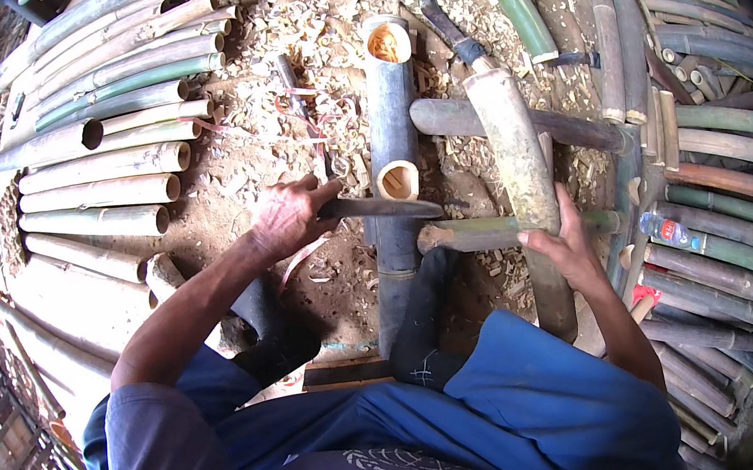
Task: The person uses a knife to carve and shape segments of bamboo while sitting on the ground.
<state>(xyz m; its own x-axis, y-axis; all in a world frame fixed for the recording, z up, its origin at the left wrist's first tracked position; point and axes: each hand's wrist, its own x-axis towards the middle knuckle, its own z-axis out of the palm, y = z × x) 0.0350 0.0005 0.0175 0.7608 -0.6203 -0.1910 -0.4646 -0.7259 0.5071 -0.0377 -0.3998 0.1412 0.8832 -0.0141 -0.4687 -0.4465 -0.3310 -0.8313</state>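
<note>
My left hand (pixel 290 216) is closed around a knife (pixel 383 208), whose dark blade points right across a thick bamboo post (pixel 387 129). The post has openings cut into it; orange shavings fill the upper one. At the right, my right hand (pixel 566 243) grips a mottled, pale green bamboo piece (pixel 514 145) near its lower part, thumb on top. That piece lies lengthwise over two bamboo crosspieces, a dark one (pixel 562 128) and a greenish one (pixel 481 234). Beyond its far end is a dark handle (pixel 452 27) with wrapping; whatever it joins is partly hidden.
Cut bamboo lengths (pixel 97 169) lie in rows at the left, with more bamboo stacked (pixel 737 230) at the right. A plastic bottle (pixel 671 231) rests on the right stack. Another slim tool (pixel 290 80) lies among shavings. My dark-covered feet flank the post's near end.
</note>
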